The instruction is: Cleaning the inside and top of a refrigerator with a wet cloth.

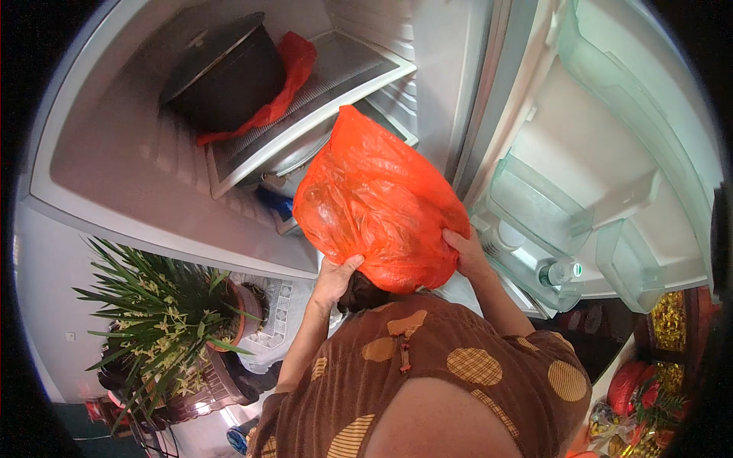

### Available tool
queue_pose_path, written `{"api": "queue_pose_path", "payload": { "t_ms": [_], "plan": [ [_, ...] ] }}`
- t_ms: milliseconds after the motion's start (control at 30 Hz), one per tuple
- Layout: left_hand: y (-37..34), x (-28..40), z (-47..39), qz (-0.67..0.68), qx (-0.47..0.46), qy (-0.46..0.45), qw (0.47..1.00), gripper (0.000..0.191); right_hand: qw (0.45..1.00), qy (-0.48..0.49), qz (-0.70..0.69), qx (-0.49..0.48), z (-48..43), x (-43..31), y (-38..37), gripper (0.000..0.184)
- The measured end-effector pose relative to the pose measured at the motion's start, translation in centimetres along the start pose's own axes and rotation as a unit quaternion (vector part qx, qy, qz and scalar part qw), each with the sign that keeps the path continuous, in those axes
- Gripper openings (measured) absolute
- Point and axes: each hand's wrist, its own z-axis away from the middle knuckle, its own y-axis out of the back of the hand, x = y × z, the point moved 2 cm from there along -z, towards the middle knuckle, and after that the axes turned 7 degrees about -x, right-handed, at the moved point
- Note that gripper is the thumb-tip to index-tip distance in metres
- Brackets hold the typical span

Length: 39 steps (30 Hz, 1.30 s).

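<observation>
A bulging red plastic bag [381, 197] is held in front of the open refrigerator, its contents hidden by the film. My left hand [338, 277] grips its lower left edge, thumb on top. On the right side, my right hand [464, 249] holds the bag with the thumb pressed against it. Behind the bag, a ribbed glass shelf [349, 60] with a white rim spans the compartment. On that shelf a dark lidded pot [229, 83] rests over another red plastic bag [295, 60].
The open refrigerator door [584, 137] stands at right, with clear bins [538, 203], a plastic bottle [558, 272] and a white container [504, 236]. A blue item [276, 201] lies on a lower level. A potted flowering plant [166, 320] stands at lower left.
</observation>
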Motion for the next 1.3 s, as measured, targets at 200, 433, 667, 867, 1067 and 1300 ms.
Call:
{"api": "queue_pose_path", "payload": {
  "t_ms": [200, 433, 667, 867, 1067, 1300],
  "plan": [
    [1.0, -1.2, 1.2, -0.019, 0.021, 0.025, 0.999, 0.041, 0.993, -0.078, 0.021, -0.090, 0.8, 0.5, -1.4, 0.062],
    [-0.2, -1.2, 2.3, -0.037, 0.035, 0.015, 0.999, 0.038, 0.999, -0.035, 0.001, -0.027, 1.0, 1.5, -1.2, 0.062],
    [-0.6, -0.4, 2.6, -0.078, 0.009, 0.059, 0.995, 0.039, 0.999, -0.009, -0.041, -0.022, 1.3, 1.8, -0.5, 0.064],
    [2.8, -3.4, 3.2, 0.258, 0.006, 0.109, 0.960, 0.055, 0.999, -0.032, -0.043, -0.001, 1.5, 2.5, 0.6, 0.065],
    [1.1, -2.1, 2.1, 0.115, 0.093, 0.084, 0.985, 0.045, 0.995, -0.053, -0.084, -0.013, 1.3, 3.6, 1.4, 0.061],
    [1.2, -1.7, 1.0, 0.052, 0.105, 0.079, 0.990, 0.033, 0.998, -0.018, -0.012, 0.064, 2.8, 3.9, 1.2, 0.044]
  ]
}}
